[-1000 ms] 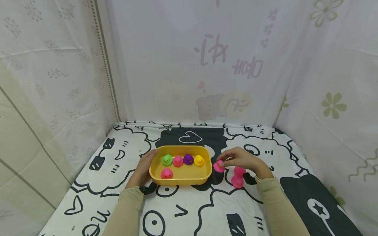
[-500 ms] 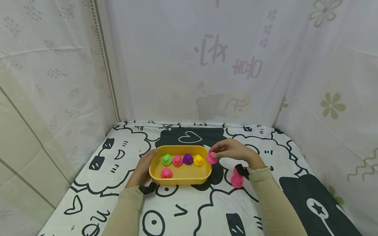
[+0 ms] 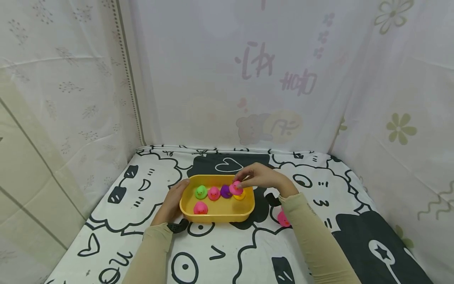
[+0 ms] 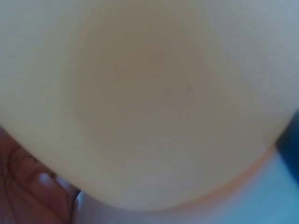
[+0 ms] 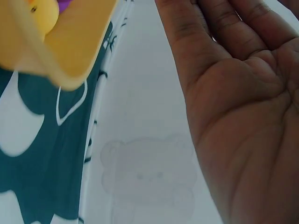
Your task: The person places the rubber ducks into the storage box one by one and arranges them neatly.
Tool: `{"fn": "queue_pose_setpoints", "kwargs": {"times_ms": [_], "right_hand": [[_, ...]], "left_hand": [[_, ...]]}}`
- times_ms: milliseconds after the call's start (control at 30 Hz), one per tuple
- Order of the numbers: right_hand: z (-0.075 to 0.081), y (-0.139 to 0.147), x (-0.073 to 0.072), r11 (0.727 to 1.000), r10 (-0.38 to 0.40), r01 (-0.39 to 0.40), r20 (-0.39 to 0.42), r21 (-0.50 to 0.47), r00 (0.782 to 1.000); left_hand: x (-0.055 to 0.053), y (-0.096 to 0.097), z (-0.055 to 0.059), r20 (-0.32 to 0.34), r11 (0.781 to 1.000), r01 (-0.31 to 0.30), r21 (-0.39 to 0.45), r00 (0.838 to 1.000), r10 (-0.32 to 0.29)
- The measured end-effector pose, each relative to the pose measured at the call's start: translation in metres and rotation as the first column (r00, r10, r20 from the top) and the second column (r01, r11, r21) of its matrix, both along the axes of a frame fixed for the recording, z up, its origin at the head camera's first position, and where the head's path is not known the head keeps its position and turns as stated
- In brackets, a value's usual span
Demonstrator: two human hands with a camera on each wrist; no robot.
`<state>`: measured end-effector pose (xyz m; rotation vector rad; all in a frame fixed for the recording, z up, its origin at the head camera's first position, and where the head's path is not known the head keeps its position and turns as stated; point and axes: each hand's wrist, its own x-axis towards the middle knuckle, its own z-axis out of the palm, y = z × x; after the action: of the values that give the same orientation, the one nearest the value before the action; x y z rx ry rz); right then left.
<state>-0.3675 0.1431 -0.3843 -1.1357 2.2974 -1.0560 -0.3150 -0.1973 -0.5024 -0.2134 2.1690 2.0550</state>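
My right hand (image 3: 262, 176) pinches a pink toy duck (image 3: 235, 188) over the right part of a yellow tray (image 3: 216, 218). The held duck partly covers a yellow duck (image 3: 240, 196) below it. Beside that, in the tray's back row, sit a purple duck (image 3: 225, 192), a pink one (image 3: 213, 193) and a green one (image 3: 201, 192). Another pink duck (image 3: 200, 208) is at the front left inside. My left hand (image 3: 173, 199) holds the tray's left end; curled fingers (image 4: 35, 186) show beside a large blurred surface in the left wrist view. In the right wrist view, the held duck is out of frame.
To the tray's right, a pink duck (image 3: 283, 219) lies on the black-and-white patterned cloth (image 3: 198, 252), partly behind my right sleeve (image 3: 312, 236). Pale printed curtains (image 3: 198, 79) stand at the back and both sides.
My right hand has carried the pink duck leftward from the cloth, past the tray's right rim, to above the yellow duck. My left hand and the tray have stayed in place.
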Motion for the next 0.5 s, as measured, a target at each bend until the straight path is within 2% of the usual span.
{"fn": "queue_pose_setpoints", "kwargs": {"times_ms": [233, 367, 500], "right_hand": [[-0.001, -0.024, -0.001, 0.999, 0.033, -0.033, 0.0, 0.029, 0.999], [-0.004, -0.037, -0.001, 0.998, 0.045, -0.045, 0.008, 0.048, 0.999], [-0.009, -0.05, 0.001, 0.996, 0.076, -0.079, 0.055, 0.045, 0.996]], "left_hand": [[-0.001, 0.001, 0.0, 0.025, 1.0, -0.009, -0.021, 1.0, 0.01], [-0.001, 0.0, 0.0, 0.014, 1.0, -0.012, -0.027, 1.0, 0.013], [-0.001, -0.001, -0.001, -0.002, 1.0, -0.004, -0.023, 1.0, 0.004]]}}
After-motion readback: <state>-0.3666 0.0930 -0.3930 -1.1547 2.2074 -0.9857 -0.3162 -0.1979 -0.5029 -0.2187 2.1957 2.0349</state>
